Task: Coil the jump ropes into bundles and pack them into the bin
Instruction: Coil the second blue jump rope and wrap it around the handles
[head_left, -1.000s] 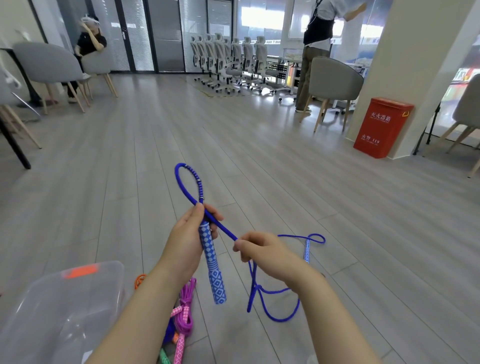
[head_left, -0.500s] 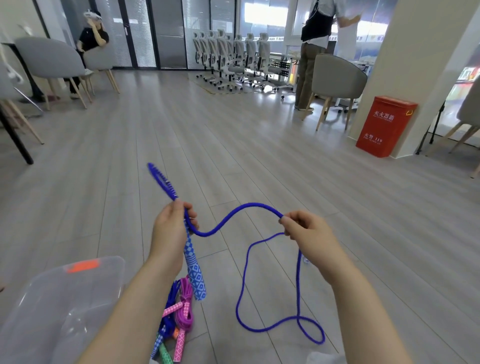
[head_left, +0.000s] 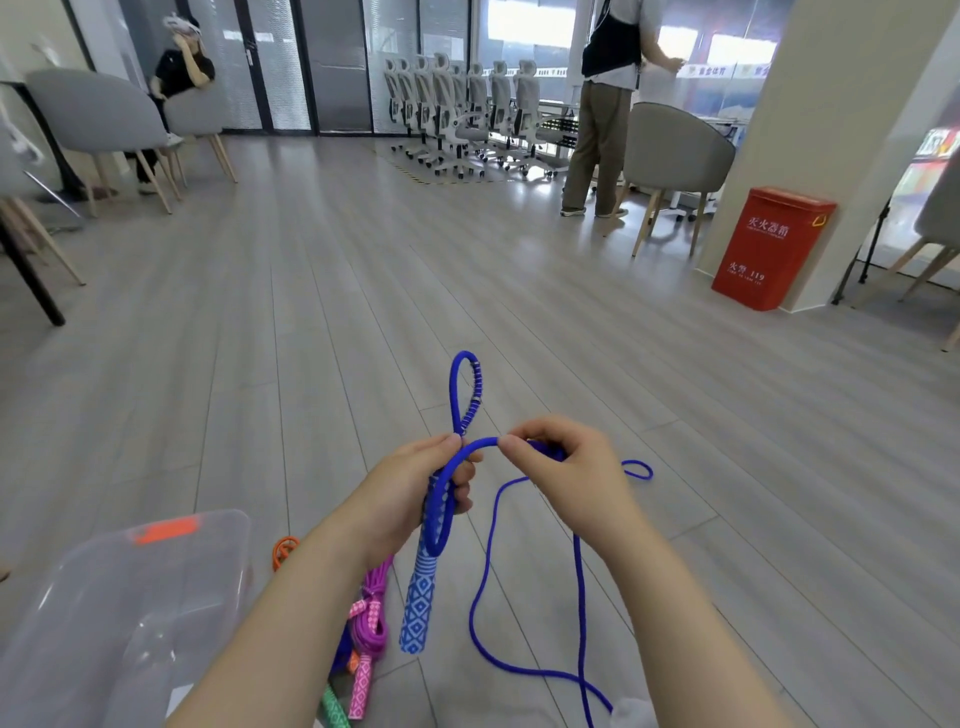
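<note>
My left hand (head_left: 415, 493) grips the blue jump rope (head_left: 480, 597) at its patterned blue handle (head_left: 421, 597), fingers curled round it, one rope loop standing up above the fist. My right hand (head_left: 566, 467), just beside it, pinches the cord between thumb and forefinger, bridging a short arc to the left hand. Below my right hand the slack cord trails onto the grey plank floor (head_left: 675, 545). Under my left forearm lie pink (head_left: 371, 618) and orange (head_left: 284, 550) ropes; further left, the clear plastic bin (head_left: 156, 597).
</note>
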